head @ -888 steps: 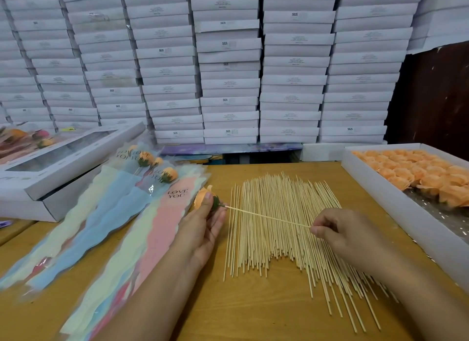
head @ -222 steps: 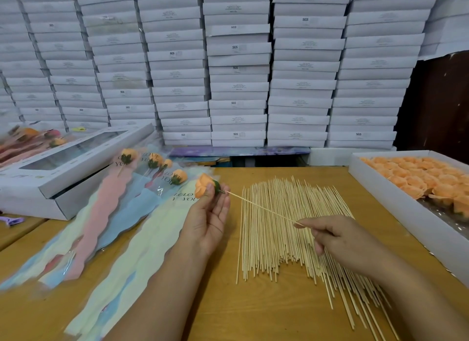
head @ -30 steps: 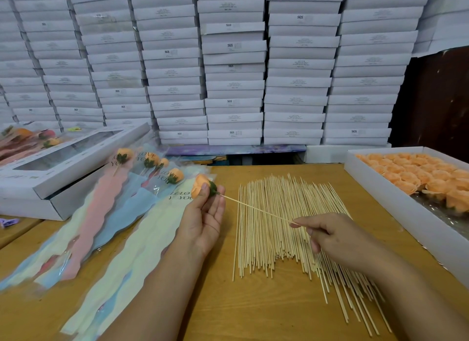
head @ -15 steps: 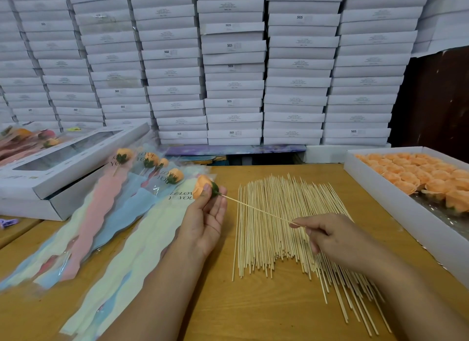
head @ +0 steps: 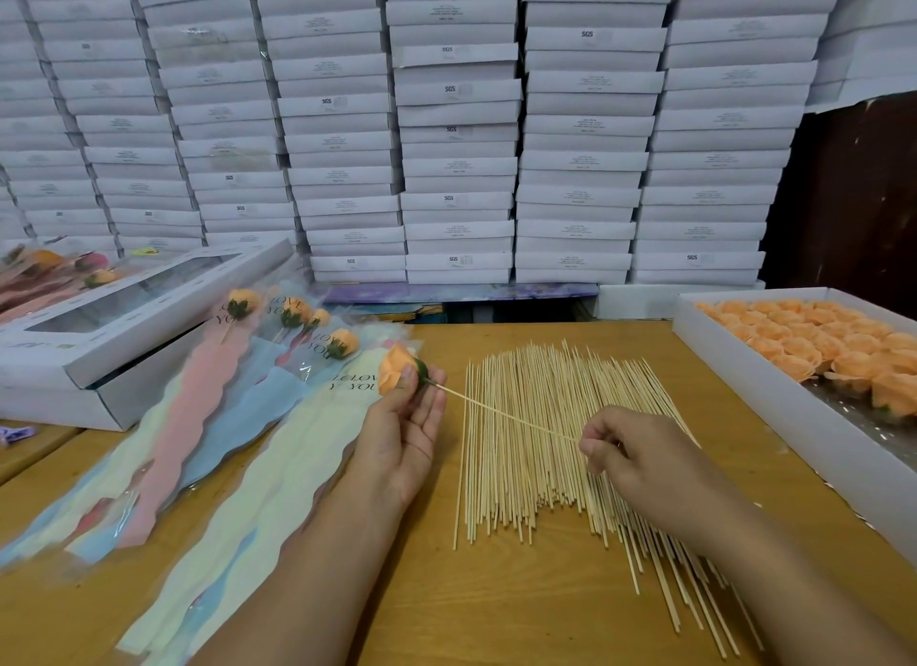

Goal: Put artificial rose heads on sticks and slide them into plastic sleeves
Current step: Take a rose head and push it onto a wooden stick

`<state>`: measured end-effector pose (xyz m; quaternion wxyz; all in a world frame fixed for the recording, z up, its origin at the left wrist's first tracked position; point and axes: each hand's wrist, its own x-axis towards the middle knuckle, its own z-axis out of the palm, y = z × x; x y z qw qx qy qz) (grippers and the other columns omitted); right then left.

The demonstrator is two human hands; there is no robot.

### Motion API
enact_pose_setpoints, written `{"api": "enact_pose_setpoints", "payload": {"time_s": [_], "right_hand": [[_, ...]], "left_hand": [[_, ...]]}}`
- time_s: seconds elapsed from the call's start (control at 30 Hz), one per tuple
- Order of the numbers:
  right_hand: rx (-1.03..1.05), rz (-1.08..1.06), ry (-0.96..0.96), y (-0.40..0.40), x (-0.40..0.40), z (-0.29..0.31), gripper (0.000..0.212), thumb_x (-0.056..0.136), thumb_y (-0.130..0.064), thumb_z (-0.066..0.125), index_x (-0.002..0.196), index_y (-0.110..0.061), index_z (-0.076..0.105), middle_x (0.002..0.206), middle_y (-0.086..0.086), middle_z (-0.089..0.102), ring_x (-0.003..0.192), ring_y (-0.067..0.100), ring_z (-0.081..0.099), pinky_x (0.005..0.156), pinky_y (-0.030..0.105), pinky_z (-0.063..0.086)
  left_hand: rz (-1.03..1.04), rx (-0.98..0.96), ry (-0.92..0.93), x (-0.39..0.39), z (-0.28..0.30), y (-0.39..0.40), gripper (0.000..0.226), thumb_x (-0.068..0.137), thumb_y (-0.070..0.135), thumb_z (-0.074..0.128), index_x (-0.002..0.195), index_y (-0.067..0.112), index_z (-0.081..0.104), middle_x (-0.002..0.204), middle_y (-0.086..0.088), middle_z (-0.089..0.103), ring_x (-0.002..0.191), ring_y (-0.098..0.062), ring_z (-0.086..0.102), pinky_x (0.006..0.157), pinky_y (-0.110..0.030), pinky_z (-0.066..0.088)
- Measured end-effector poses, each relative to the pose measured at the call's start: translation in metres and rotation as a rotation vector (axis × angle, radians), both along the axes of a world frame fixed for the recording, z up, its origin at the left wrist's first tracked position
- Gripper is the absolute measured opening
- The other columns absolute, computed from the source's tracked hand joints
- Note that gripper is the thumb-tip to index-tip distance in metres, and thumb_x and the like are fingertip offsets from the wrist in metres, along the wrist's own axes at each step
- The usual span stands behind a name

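My left hand (head: 402, 442) holds an orange rose head (head: 394, 374) by its green base between thumb and fingertips, palm up. A thin wooden stick (head: 501, 412) runs from that base to my right hand (head: 640, 459), which pinches the stick's far end. Both hands hover over the wooden table (head: 496, 616). A pile of loose sticks (head: 541, 447) lies under and between the hands. Pastel plastic sleeves (head: 238, 447) lie fanned out at the left, several with sticked roses (head: 342, 343) inside.
A white tray (head: 774, 412) of orange rose heads (head: 833, 348) stands at the right edge. A windowed white gift box (head: 99, 338) sits at the left. Stacked white boxes (head: 456, 134) wall off the back.
Almost nothing differs in the last second: both hands keep their grip on the rose head and stick. The left hand has shifted very slightly.
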<state>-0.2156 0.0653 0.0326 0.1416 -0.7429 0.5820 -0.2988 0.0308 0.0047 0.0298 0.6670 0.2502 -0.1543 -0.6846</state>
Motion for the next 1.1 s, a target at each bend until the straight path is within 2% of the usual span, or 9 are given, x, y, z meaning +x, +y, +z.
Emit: {"api": "enact_pose_setpoints", "payload": {"time_s": [0.2, 0.33, 0.47, 0.57, 0.67, 0.73, 0.87, 0.97, 1.1], "right_hand": [[0.030, 0.005, 0.015, -0.0015, 0.0011, -0.0026, 0.028, 0.102, -0.026, 0.049, 0.077, -0.034, 0.058, 0.071, -0.004, 0.067, 0.047, -0.002, 0.052, 0.043, 0.017, 0.038], [-0.017, -0.046, -0.017, -0.0018, 0.0057, -0.0028, 0.017, 0.096, -0.035, 0.060, 0.081, -0.042, 0.057, 0.076, -0.015, 0.065, 0.057, 0.004, 0.060, 0.051, 0.015, 0.043], [-0.088, -0.086, -0.062, -0.0006, 0.0095, -0.0023, 0.019, 0.089, -0.035, 0.071, 0.075, -0.039, 0.059, 0.072, -0.014, 0.063, 0.059, 0.011, 0.060, 0.054, 0.027, 0.050], [-0.110, -0.079, -0.064, 0.0001, 0.0072, -0.0034, 0.021, 0.091, -0.033, 0.069, 0.072, -0.034, 0.061, 0.061, -0.007, 0.062, 0.053, 0.015, 0.057, 0.051, 0.030, 0.047], [-0.091, -0.057, -0.029, -0.0006, 0.0062, -0.0046, 0.022, 0.094, -0.031, 0.065, 0.073, -0.032, 0.058, 0.053, -0.007, 0.054, 0.046, 0.006, 0.050, 0.043, 0.020, 0.036], [-0.073, -0.037, -0.013, -0.0009, 0.0062, -0.0057, 0.022, 0.096, -0.029, 0.062, 0.075, -0.030, 0.058, 0.051, -0.006, 0.051, 0.046, 0.002, 0.049, 0.042, 0.021, 0.039], [-0.069, -0.014, -0.005, -0.0007, 0.0052, -0.0053, 0.020, 0.098, -0.026, 0.059, 0.078, -0.028, 0.058, 0.053, -0.004, 0.052, 0.047, 0.002, 0.049, 0.047, 0.018, 0.042], [-0.054, -0.001, 0.030, -0.0010, 0.0039, -0.0043, 0.020, 0.100, -0.027, 0.056, 0.080, -0.027, 0.060, 0.057, -0.006, 0.054, 0.045, 0.005, 0.047, 0.044, 0.020, 0.038], [0.000, 0.034, 0.104, -0.0005, 0.0031, -0.0035, 0.024, 0.102, -0.029, 0.050, 0.082, -0.024, 0.062, 0.064, -0.004, 0.057, 0.049, 0.006, 0.047, 0.048, 0.020, 0.034]], "left_hand": [[0.015, 0.023, -0.023, -0.0023, 0.0005, 0.0012, 0.016, 0.095, 0.009, 0.061, 0.110, 0.002, 0.062, 0.093, -0.016, 0.076, 0.078, -0.018, 0.076, 0.073, -0.029, 0.061], [0.036, 0.042, -0.037, -0.0035, 0.0007, 0.0009, 0.014, 0.096, 0.009, 0.060, 0.109, 0.003, 0.062, 0.088, -0.016, 0.077, 0.075, -0.017, 0.076, 0.070, -0.028, 0.061], [0.050, 0.038, -0.028, -0.0032, 0.0008, 0.0007, 0.018, 0.097, 0.009, 0.060, 0.113, 0.003, 0.061, 0.089, -0.016, 0.076, 0.076, -0.017, 0.076, 0.070, -0.027, 0.062], [0.041, 0.031, -0.031, -0.0039, 0.0003, 0.0024, 0.017, 0.097, 0.009, 0.059, 0.113, 0.003, 0.061, 0.088, -0.017, 0.077, 0.075, -0.017, 0.076, 0.069, -0.027, 0.063], [0.037, 0.029, -0.032, -0.0043, 0.0004, 0.0039, 0.015, 0.096, 0.009, 0.059, 0.111, 0.003, 0.061, 0.091, -0.017, 0.077, 0.077, -0.018, 0.076, 0.069, -0.028, 0.063], [0.041, 0.031, -0.036, -0.0047, 0.0003, 0.0037, 0.016, 0.097, 0.008, 0.059, 0.112, 0.003, 0.061, 0.095, -0.017, 0.076, 0.078, -0.018, 0.077, 0.067, -0.028, 0.063], [0.035, 0.033, -0.039, -0.0051, -0.0003, 0.0034, 0.017, 0.097, 0.007, 0.058, 0.113, 0.003, 0.061, 0.097, -0.017, 0.076, 0.079, -0.018, 0.077, 0.068, -0.028, 0.063], [0.031, 0.031, -0.041, -0.0048, -0.0005, 0.0033, 0.018, 0.097, 0.007, 0.058, 0.114, 0.002, 0.061, 0.098, -0.018, 0.075, 0.079, -0.018, 0.076, 0.068, -0.028, 0.063], [0.036, 0.031, -0.047, -0.0047, 0.0000, 0.0032, 0.018, 0.097, 0.008, 0.058, 0.114, 0.002, 0.062, 0.104, -0.017, 0.074, 0.080, -0.018, 0.077, 0.069, -0.028, 0.063]]}}
